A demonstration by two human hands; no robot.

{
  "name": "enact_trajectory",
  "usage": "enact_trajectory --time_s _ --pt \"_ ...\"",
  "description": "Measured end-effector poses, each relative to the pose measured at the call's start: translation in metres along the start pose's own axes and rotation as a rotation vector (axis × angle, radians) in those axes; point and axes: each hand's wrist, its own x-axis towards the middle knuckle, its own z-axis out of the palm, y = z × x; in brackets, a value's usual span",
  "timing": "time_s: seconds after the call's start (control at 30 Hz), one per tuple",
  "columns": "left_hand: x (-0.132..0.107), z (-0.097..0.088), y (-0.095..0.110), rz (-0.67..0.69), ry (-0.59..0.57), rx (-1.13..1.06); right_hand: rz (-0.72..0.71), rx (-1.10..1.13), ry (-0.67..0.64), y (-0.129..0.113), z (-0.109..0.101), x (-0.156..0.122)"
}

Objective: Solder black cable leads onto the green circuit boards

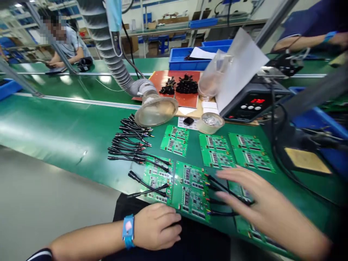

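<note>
1. Right hand: motion-blurred, thumb and fingers apart, above black round-jacketed cables. One cable passes through the gap between thumb and fingers; can't tell if skin touches it. Spread likely leaves room around the cables.
2. Left hand: fingers bent loosely inward, just beside the near board edge. Nothing visible in it; underside hidden, can't tell if anything is gripped. Probably parked there to keep the boards in view. Blue band around wrist, smooth, likely anti-static.
3. Rectangular green circuit panel with dark components: flat on the table between the hands. Cables meet its right edge by thin coloured wires; turned that way presumably for right-hand access.
4. Second green panel just left, thin and glossy, more cables lying across it, two crossed.
5. Heap of loose black cables: slim, flexible, wire ends mostly rightward, likely for easy pickup.
6. Grey ribbed hose with wide translucent funnel: mouth tilted over the table, probably placed to draw fumes.
7. Dark boxy station with red digits: right side, likely for reach. Flat tan pad near it, matte, spongy-looking.
8. Green tabletop: smooth, shiny, reflects lights.
</note>
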Motion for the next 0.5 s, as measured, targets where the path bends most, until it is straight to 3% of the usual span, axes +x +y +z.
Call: enact_trajectory --time_s 0.1,0.2,0.33,0.5 --pt "-0.030 -0.008 -0.003 -0.142 0.024 0.101 -0.273 -0.143 -0.174 -0.080 0.046 0.039" --pt "-0.043 -0.010 -0.004 -0.224 0.004 0.182 -0.315 -0.145 -0.416 -0.135 0.082 0.067" --pt "-0.040 -0.005 -0.001 -0.259 0.097 0.224 -0.320 -0.187 -0.417 -0.156 0.098 0.083" --pt "-0.041 0.018 -0.008 -0.215 0.372 0.362 -0.429 -0.260 -0.409 -0.161 0.098 0.081"
